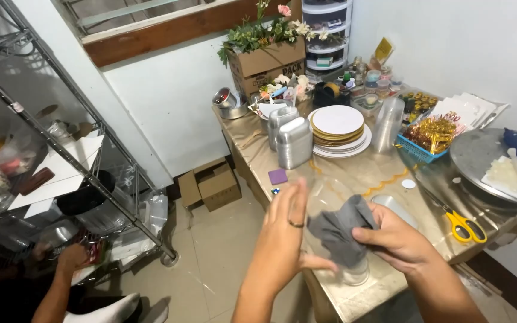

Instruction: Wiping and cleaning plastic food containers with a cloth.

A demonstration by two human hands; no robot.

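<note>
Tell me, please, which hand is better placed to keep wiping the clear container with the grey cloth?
The right hand, I'd judge: it already grips the grey cloth against the clear container. The left hand is open, flat against the container's side, steadying it.

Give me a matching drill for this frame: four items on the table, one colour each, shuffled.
Things:
1. cloth in the right hand
2. scissors handles
3. basket
4. small square beside the stacked tins

Colours:
A. purple
B. grey
C. blue
D. yellow

Pairs: 1-B, 2-D, 3-C, 4-A
</note>
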